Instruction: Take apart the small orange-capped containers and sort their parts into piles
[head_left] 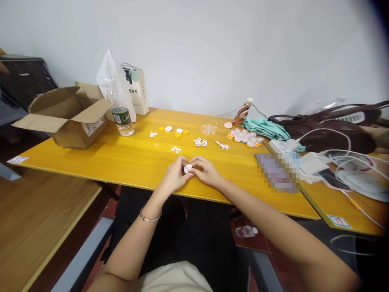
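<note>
Beige fabric garment [176, 278] lies nearest the camera; beyond it, the left hand [176, 175] and right hand [208, 172], fingers curled nearly closed, pinch one small white round plastic piece [187, 168] at their fingertips near the front edge of the glossy yellow wooden table [133, 158]. Whether this piece touches the table cannot be told; just past the hands lie small flat white discs [176, 152] and white openwork pieces [200, 142].

Left hand [174, 174] and right hand [208, 172] bare, forearms [258, 207] too. Left wrist [155, 205]: thin silver-toned bangle [150, 220], small knob [143, 217] on it. Top [179, 278]: cream/off-white, plain where visible, softly creased. Legwear [206, 227]: black, exact cut not readable.
</note>
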A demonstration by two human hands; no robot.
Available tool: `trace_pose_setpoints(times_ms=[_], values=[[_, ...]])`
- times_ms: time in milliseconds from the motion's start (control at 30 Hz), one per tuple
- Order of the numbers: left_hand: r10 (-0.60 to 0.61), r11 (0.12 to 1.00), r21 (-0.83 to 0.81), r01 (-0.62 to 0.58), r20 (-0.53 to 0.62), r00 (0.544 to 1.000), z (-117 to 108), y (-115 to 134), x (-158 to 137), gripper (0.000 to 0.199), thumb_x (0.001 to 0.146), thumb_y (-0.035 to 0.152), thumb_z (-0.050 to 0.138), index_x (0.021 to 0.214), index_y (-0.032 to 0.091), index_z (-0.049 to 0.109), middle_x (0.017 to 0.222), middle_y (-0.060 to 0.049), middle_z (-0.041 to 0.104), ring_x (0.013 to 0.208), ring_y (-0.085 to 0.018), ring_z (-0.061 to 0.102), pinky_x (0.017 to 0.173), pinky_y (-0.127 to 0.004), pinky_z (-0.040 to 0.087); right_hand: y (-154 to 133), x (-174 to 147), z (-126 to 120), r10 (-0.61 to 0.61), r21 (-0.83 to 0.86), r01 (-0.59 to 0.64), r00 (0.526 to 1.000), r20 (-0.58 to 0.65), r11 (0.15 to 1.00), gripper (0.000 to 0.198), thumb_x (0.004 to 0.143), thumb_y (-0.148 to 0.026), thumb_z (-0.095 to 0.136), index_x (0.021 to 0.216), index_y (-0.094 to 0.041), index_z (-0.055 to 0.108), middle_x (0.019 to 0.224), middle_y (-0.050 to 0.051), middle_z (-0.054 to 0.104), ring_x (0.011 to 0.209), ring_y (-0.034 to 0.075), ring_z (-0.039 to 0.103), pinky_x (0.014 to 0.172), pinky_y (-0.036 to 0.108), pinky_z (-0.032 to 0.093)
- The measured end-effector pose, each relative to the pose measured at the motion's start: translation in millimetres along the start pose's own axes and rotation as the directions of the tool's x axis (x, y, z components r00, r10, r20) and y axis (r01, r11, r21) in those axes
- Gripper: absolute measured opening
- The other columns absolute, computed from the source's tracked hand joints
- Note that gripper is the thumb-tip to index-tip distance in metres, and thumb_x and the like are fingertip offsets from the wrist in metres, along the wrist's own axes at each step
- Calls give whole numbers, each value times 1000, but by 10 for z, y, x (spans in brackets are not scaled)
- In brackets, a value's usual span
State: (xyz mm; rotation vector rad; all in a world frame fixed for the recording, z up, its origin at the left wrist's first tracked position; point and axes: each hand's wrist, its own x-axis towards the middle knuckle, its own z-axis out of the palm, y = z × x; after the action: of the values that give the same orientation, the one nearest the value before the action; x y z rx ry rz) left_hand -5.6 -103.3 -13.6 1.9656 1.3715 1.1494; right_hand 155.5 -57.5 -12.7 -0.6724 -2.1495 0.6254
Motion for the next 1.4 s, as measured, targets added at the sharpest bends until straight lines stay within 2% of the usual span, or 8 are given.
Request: trace_pose_setpoints(times_ms=[167, 367, 533, 733, 867, 1033, 1200, 1400], values=[[1, 999, 51, 0, -23, 1000, 4, 38, 5, 32, 73, 31, 64, 96, 20, 45, 83, -2, 60, 77, -17, 58, 72, -30, 45, 22, 1, 8, 26, -42, -28, 999, -42, 999, 8, 78, -26, 60, 75, -20, 64, 87, 5, 62, 83, 18, 59, 81, 36, 44], [23, 999, 40, -22, -23, 999, 6, 26, -4, 31, 71, 30, 65, 94, 20, 46, 81, -1, 60, 75, -16, 59, 71, -29, 45, 20, -23, 3, -95, -222, 89, 995, -17, 971, 10, 82, -27, 57, 82, -23, 66, 91, 6, 64, 87, 20, 58, 82, 39, 40], [20, 999, 37, -19, -28, 999, 6, 38, -6, 28, 71, 29, 64, 91, 19, 46, 80, 0, 60, 73, -16, 58, 68, -28, 45, 6, -21, -4, -80, -203, 73, 996, -30, 977, 11, 82, -27, 57, 81, -23, 67, 90, 5, 65, 85, 19, 59, 82, 37, 39], [30, 999, 29, -29, -31, 999, 20, 9, -7, 29, 70, 29, 64, 90, 19, 45, 78, 1, 59, 71, -15, 58, 66, -27, 44, 15, -28, -15, -181, -291, 172, 983, -7, 941, 14, 83, -27, 55, 79, -23, 68, 87, 6, 66, 83, 20, 58, 80, 39, 38], [30, 999, 35, -29, -18, 999, 14, 21, -6, 27, 71, 29, 64, 89, 20, 46, 78, 1, 59, 71, -15, 57, 65, -26, 43, 17, -22, 0, -118, -203, 106, 992, -48, 973, 12, 81, -29, 57, 78, -24, 68, 85, 5, 66, 81, 19, 58, 79, 39, 41], [39, 998, 58, -38, -20, 999, 10, 46, -6, 26, 70, 27, 64, 87, 19, 47, 76, 0, 58, 69, -16, 57, 62, -27, 42, -51, 24, 57, -4, -41, -6, 970, -244, 999, 13, 81, -31, 56, 80, -24, 67, 93, 5, 64, 89, 20, 59, 83, 38, 44], [25, 1000, 2, -25, -4, 1000, 4, 32, -5, 30, 69, 31, 69, 87, 18, 48, 78, -1, 60, 71, -16, 58, 64, -27, 43, -70, 47, 57, 134, 78, -121, 972, -194, 990, 13, 79, -34, 57, 80, -22, 60, 82, 3, 64, 81, 18, 60, 80, 35, 46], [38, 998, -46, -37, 15, 999, -1, 3, -10, 40, 67, 39, 72, 96, 18, 54, 89, -4, 64, 81, -19, 59, 74, -31, 46, -74, 50, 28, 266, 389, -196, 954, -135, 900, 22, 76, -39, 62, 84, -20, 54, 81, 2, 64, 80, 15, 62, 78, 31, 48]])
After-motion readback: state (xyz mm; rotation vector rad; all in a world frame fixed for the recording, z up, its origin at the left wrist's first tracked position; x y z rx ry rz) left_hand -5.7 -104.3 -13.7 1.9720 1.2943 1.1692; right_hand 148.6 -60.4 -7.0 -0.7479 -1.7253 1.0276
